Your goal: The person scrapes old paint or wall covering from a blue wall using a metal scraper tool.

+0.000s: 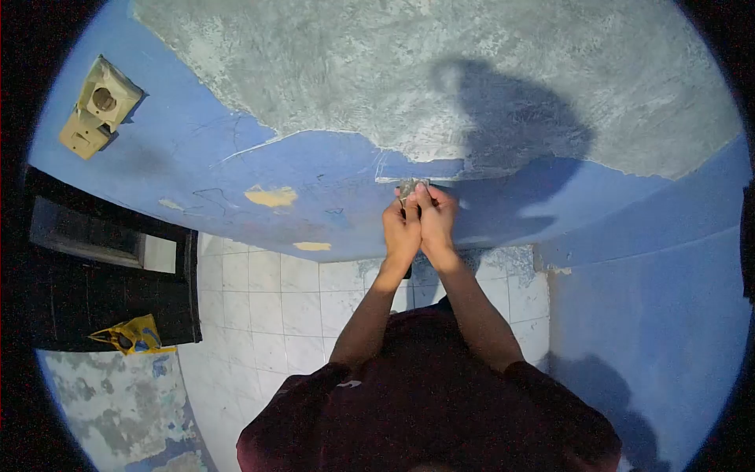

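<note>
My left hand and my right hand are side by side in front of the wall, wrists close together. Their fingers are closed around a small flat greyish piece, perhaps a scraper blade; its exact kind is hard to make out. It overlaps the lower edge of a scratched strip of blue paint. Above spreads a large patch of bare grey plaster with a ragged border. Blue paint covers the wall to the left of the hands.
A beige socket box hangs loose on the wall at upper left. Left stands a dark door with a yellow bag near it. White tiles cover the floor. Another blue wall rises at right.
</note>
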`<state>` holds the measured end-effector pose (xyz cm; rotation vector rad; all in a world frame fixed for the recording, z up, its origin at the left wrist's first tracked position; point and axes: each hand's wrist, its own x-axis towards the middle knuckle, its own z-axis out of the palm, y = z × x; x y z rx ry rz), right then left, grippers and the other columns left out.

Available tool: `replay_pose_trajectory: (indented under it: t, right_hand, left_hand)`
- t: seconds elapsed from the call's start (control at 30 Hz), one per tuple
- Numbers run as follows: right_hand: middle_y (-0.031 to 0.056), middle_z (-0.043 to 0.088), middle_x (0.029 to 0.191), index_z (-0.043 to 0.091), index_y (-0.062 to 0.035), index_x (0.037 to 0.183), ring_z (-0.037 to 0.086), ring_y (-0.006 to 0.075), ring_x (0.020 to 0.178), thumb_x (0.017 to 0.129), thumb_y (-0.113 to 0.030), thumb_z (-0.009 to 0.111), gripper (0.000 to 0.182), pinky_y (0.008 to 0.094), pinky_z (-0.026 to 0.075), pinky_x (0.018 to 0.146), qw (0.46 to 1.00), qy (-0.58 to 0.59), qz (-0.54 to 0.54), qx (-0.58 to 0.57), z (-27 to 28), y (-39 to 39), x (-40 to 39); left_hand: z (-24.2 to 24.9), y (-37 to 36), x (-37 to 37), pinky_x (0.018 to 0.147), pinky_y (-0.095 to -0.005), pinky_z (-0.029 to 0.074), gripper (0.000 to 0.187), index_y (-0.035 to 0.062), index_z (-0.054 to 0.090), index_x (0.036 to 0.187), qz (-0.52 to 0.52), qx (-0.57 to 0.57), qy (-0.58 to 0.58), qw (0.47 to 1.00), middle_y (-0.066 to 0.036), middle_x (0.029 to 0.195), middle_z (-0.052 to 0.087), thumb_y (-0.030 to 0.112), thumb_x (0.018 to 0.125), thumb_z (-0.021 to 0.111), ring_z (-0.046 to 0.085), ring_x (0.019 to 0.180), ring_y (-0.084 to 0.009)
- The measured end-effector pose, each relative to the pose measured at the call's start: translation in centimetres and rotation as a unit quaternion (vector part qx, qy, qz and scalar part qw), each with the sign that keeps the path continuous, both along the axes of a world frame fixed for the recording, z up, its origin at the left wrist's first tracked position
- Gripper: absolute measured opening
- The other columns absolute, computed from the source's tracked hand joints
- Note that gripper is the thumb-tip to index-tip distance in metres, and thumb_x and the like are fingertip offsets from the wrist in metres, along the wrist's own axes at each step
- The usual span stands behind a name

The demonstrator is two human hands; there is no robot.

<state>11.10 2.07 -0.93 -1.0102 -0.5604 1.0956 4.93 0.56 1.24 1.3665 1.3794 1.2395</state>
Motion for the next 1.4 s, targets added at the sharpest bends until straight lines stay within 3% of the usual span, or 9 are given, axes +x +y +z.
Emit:
replay_pose_trajectory:
  t: [0.2, 0.43, 0.5, 0.53, 0.67, 1.0, 1.2, 1.27, 1.4]
  right_hand:
    - [-0.0017, 0.053, 0.061, 0.058, 0.0032, 0.070, 0.044, 0.0050, 0.061, 0.093, -0.017, 0.057, 0.031, 0.0262, 0.037, 0.054, 0.984, -0.177, 0.031, 0.004, -1.1, 0.3, 2.1]
    - [-0.0027, 0.049, 0.060, 0.060, 0.0033, 0.074, 0.039, 0.0056, 0.060, 0.093, -0.022, 0.060, 0.032, 0.0264, 0.033, 0.052, 0.983, -0.174, 0.011, 0.061, -2.2, 0.3, 2.3]
    - [0.0003, 0.056, 0.065, 0.064, 0.0041, 0.081, 0.048, 0.0063, 0.063, 0.094, -0.026, 0.059, 0.033, 0.0254, 0.041, 0.056, 0.978, -0.196, 0.028, 0.061, -1.7, -0.9, 2.7]
    - [0.0077, 0.067, 0.076, 0.066, 0.0045, 0.098, 0.062, 0.0119, 0.073, 0.096, -0.026, 0.056, 0.033, 0.0268, 0.051, 0.068, 0.983, -0.155, 0.041, 0.086, -1.3, -1.4, 2.7]
    - [0.0157, 0.071, 0.097, 0.060, 0.0022, 0.118, 0.069, 0.0221, 0.089, 0.097, -0.023, 0.053, 0.034, 0.0328, 0.056, 0.078, 0.982, -0.165, 0.077, 0.057, -0.9, -3.4, 5.0]
    - [0.0101, 0.070, 0.098, 0.067, 0.0012, 0.109, 0.065, 0.0165, 0.092, 0.094, -0.021, 0.059, 0.028, 0.0307, 0.051, 0.078, 0.969, -0.240, 0.041, 0.043, -0.8, -5.4, 7.0]
    - [0.0014, 0.065, 0.083, 0.069, -0.0001, 0.102, 0.058, 0.0083, 0.075, 0.093, -0.024, 0.062, 0.026, 0.0251, 0.046, 0.065, 0.988, -0.134, 0.071, 0.034, 1.0, -4.2, 6.7]
    - [-0.0033, 0.057, 0.070, 0.067, -0.0024, 0.087, 0.050, 0.0051, 0.065, 0.093, -0.023, 0.062, 0.022, 0.0247, 0.041, 0.058, 0.988, -0.110, 0.102, -0.035, 1.8, -3.7, 6.9]
    - [-0.0051, 0.052, 0.066, 0.061, -0.0048, 0.077, 0.045, 0.0041, 0.061, 0.094, -0.022, 0.060, 0.024, 0.0247, 0.038, 0.055, 0.988, -0.144, 0.052, -0.006, 0.0, -2.1, 7.1]
  left_hand:
    - [-2.9, 0.7, 1.5, 0.049, -0.0287, 0.036, 0.039, -0.0018, 0.059, 0.073, 0.034, 0.068, -0.087, 0.993, -0.001, 0.062, 0.055, 0.027, 0.098, 0.053, 0.045, 0.057, -0.0074]
    - [-2.6, 0.9, 0.5, 0.047, -0.0282, 0.035, 0.037, 0.0006, 0.055, 0.070, 0.015, 0.076, -0.071, 0.994, 0.000, 0.057, 0.051, 0.025, 0.098, 0.051, 0.043, 0.052, -0.0078]
    - [-1.9, 0.5, -0.1, 0.041, -0.0266, 0.032, 0.040, 0.0043, 0.052, 0.067, 0.000, 0.069, -0.138, 0.988, 0.002, 0.055, 0.049, 0.029, 0.099, 0.052, 0.041, 0.048, -0.0055]
    - [-2.2, 0.8, -0.3, 0.035, -0.0257, 0.029, 0.043, 0.0077, 0.047, 0.065, 0.015, 0.060, -0.177, 0.982, 0.001, 0.051, 0.047, 0.033, 0.100, 0.050, 0.039, 0.040, -0.0064]
    - [-2.2, 0.8, -1.0, 0.031, -0.0250, 0.028, 0.041, 0.0078, 0.045, 0.070, -0.008, 0.033, -0.246, 0.969, -0.001, 0.047, 0.045, 0.034, 0.102, 0.045, 0.039, 0.034, -0.0088]
    - [-1.1, -1.7, 2.0, 0.033, -0.0257, 0.033, 0.042, 0.0065, 0.049, 0.070, -0.067, -0.012, -0.210, 0.975, -0.003, 0.049, 0.049, 0.035, 0.101, 0.046, 0.043, 0.035, -0.0108]
    - [-1.2, -1.4, 3.0, 0.035, -0.0255, 0.033, 0.038, 0.0036, 0.054, 0.075, -0.099, -0.042, -0.225, 0.968, -0.002, 0.051, 0.051, 0.030, 0.101, 0.046, 0.043, 0.037, -0.0094]
    - [-1.6, -1.3, 3.9, 0.036, -0.0261, 0.033, 0.038, 0.0032, 0.055, 0.073, -0.091, -0.047, -0.217, 0.971, -0.002, 0.051, 0.051, 0.029, 0.100, 0.047, 0.043, 0.038, -0.0093]
    - [-3.1, -0.4, 5.6, 0.045, -0.0320, 0.035, 0.039, -0.0020, 0.055, 0.071, -0.006, 0.067, -0.127, 0.990, -0.005, 0.054, 0.052, 0.026, 0.097, 0.050, 0.045, 0.048, -0.0121]
